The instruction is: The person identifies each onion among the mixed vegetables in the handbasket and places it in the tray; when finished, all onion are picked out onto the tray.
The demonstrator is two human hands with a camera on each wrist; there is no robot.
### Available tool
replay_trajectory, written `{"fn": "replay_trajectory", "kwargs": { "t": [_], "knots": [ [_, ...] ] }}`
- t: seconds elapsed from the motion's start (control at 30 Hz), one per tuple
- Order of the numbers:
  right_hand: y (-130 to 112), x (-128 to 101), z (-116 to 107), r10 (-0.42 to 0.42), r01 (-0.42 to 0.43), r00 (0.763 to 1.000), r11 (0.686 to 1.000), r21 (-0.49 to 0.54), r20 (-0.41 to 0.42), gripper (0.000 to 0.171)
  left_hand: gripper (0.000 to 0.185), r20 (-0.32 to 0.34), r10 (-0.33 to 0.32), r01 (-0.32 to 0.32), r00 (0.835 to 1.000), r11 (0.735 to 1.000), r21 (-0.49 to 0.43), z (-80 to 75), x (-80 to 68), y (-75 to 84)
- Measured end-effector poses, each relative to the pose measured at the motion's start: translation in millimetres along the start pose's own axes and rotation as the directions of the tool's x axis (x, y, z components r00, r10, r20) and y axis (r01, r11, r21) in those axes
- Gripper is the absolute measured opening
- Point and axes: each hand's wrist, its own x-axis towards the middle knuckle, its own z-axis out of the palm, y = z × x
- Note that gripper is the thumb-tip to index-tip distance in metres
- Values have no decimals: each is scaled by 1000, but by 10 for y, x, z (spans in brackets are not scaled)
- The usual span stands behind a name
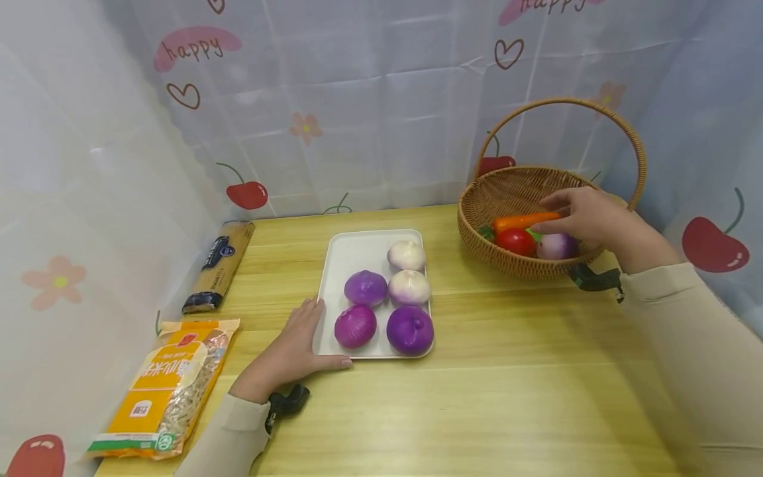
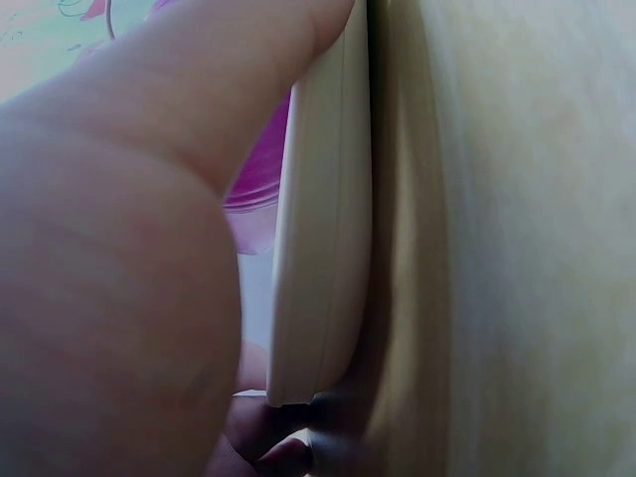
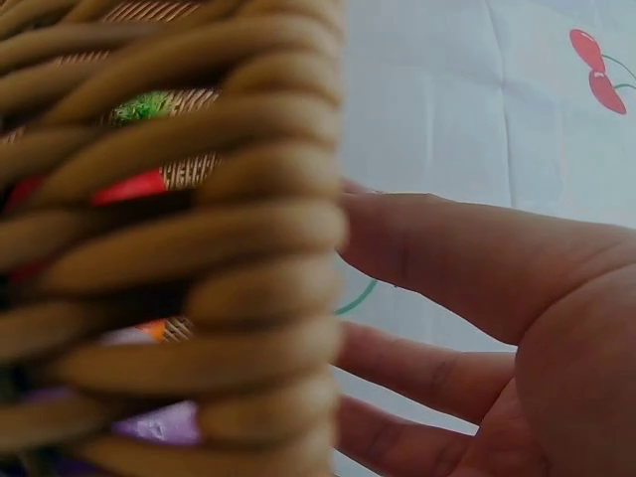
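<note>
My left hand (image 1: 292,344) lies at the front left corner of a white tray (image 1: 372,246), thumb along its front edge and straight fingers along its left side. On the tray sit a magenta onion (image 1: 355,326), two purple round vegetables, one at the front right (image 1: 410,330), and two white-and-purple turnips, one at the back (image 1: 406,256). My right hand (image 1: 587,215) reaches over the rim of a wicker basket (image 1: 512,264), fingers spread and loosely bent above a purple-and-white turnip (image 1: 557,246). I see nothing held in it. A carrot (image 1: 524,220), a tomato (image 1: 515,242) and a partly hidden green thing lie beside that turnip.
At the left stand a bag of grain (image 1: 169,391) and, behind it, a spaghetti pack (image 1: 219,266). The basket's tall handle (image 1: 638,152) arches up behind my right hand. Printed curtains (image 1: 381,132) close off the table's back and sides.
</note>
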Motion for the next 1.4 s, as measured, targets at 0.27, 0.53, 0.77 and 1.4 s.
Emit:
{"fn": "replay_trajectory", "kwargs": {
  "t": [0.27, 0.53, 0.77, 1.4],
  "knots": [
    [22, 12, 22, 15, -15, 1000, 1000, -25, 1, 73, 136, -8, 1, -1, 1000, 1000, 0, -8, -13, 2],
    [35, 10, 29, 11, -10, 1000, 999, -41, 10, 74, 137, 0, -8, 8, 1000, 1000, -7, -25, -18, 16],
    [58, 16, 27, 4, -4, 1000, 999, -45, 10, 74, 137, 5, -3, 3, 1000, 1000, -13, -21, -17, 16],
    [11, -10, 61, 8, -8, 1000, 999, -37, 9, 71, 138, 7, -16, 16, 1000, 1000, -8, -27, -28, 8]
  ]
}}
